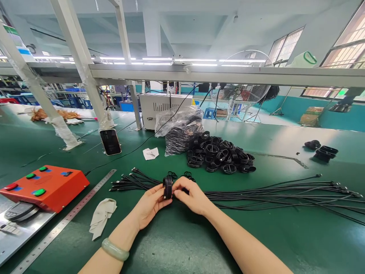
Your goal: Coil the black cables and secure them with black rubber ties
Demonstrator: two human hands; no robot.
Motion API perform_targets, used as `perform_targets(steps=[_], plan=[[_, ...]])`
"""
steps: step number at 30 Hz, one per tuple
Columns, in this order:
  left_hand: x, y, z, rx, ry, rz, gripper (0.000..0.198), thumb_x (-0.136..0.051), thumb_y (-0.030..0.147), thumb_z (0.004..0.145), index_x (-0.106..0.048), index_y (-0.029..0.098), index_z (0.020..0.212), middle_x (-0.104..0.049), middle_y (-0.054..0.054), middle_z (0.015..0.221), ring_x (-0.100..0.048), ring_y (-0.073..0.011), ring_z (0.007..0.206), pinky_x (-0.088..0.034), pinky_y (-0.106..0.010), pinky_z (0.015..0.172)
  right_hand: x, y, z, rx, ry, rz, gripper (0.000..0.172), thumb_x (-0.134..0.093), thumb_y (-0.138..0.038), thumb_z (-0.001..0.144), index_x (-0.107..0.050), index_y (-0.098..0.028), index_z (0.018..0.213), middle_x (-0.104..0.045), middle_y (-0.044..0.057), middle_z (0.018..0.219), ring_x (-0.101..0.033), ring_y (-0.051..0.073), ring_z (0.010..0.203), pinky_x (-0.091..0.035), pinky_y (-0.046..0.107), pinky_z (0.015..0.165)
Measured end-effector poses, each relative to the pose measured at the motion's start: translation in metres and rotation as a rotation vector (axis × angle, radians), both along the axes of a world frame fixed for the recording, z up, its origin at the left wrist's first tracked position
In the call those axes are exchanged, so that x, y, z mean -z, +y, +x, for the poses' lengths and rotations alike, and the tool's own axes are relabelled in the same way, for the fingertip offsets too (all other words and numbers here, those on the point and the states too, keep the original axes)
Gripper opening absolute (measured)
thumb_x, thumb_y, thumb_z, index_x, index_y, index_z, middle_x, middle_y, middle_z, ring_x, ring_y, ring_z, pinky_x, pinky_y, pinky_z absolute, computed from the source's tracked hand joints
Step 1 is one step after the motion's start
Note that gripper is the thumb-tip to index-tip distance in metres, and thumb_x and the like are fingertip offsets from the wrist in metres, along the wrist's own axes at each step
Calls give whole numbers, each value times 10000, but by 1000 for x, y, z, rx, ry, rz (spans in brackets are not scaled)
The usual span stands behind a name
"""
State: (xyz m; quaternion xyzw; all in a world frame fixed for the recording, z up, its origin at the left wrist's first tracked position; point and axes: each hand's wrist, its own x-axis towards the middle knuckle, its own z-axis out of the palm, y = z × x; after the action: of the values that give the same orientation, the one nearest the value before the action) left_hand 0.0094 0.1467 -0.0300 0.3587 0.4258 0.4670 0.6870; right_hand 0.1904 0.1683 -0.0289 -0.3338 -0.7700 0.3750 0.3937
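My left hand (151,205) and my right hand (189,196) pinch a tight coil of black cable (168,187) between them, just above the green bench mat (182,243). Its loose length runs off beneath my right hand. Many black cables (285,196) stretch out to the right, and their plug ends (134,179) fan out to the left of the coil. Behind my hands lies a heap of finished black cable coils (219,156). A pale green bangle (115,249) circles my left wrist.
An orange control box with green buttons (45,186) and a steel ruler (65,217) lie to the left, near a white cloth (102,217). Farther back are a phone (110,141), a black-filled plastic bag (181,131), a white machine (162,110) and white frame posts (94,87).
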Motion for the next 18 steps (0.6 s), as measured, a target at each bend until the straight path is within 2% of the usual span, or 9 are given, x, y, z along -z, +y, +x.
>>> perform_targets(steps=[2,4,6,8,10,12,15,18], plan=[[-2,-2,-1,55,30,-15,224,-752,219,753,-732,167,970,-763,-63,849,-689,-138,715,-577,-244,701,-1,2,3,73,42,-43,173,-574,-228,825,-614,-225,993,-579,6,857,-526,155,740,-423,293,723],[-5,-4,-1,115,58,-22,250,-762,245,744,-738,149,973,-756,-70,790,-671,-136,651,-568,-239,636,-2,3,3,88,32,-65,280,-588,-228,812,-607,-235,1091,-573,-16,791,-502,144,665,-412,279,680],[-8,-7,-1,160,79,-17,273,-760,282,744,-738,123,965,-751,-88,763,-650,-136,598,-551,-237,580,-2,2,0,88,22,-93,254,-583,-220,810,-653,-253,1052,-581,-30,728,-518,146,654,-404,282,705],[-11,-7,-1,174,90,5,307,-738,319,761,-723,118,993,-758,-114,832,-648,-137,599,-551,-247,588,-3,2,-3,115,34,-117,193,-539,-202,826,-691,-254,932,-613,-21,737,-559,160,717,-399,286,751],[-14,-7,-1,153,96,38,337,-685,373,800,-689,137,1042,-756,-133,931,-671,-152,658,-564,-275,651,-3,2,-6,166,62,-143,180,-505,-199,834,-681,-234,853,-630,-7,754,-567,167,725,-401,281,718],[-14,-5,0,105,114,81,345,-640,418,823,-646,161,1052,-752,-130,958,-688,-167,710,-569,-302,696,-2,3,-8,221,87,-182,156,-487,-212,840,-643,-209,829,-594,-11,660,-528,155,614,-388,269,614],[-8,-3,2,12,190,166,331,-727,372,749,-586,184,982,-753,-78,858,-678,-154,650,-564,-285,646,1,4,-10,257,125,-254,103,-475,-226,849,-573,-193,854,-486,-59,503,-425,123,461,-342,244,504],[-1,-1,4,-98,293,263,331,-750,346,722,-560,195,948,-716,-1,743,-648,-128,581,-547,-251,587,0,0,-13,219,155,-313,65,-506,-242,848,-521,-196,892,-470,-87,476,-403,102,429,-332,217,475]])
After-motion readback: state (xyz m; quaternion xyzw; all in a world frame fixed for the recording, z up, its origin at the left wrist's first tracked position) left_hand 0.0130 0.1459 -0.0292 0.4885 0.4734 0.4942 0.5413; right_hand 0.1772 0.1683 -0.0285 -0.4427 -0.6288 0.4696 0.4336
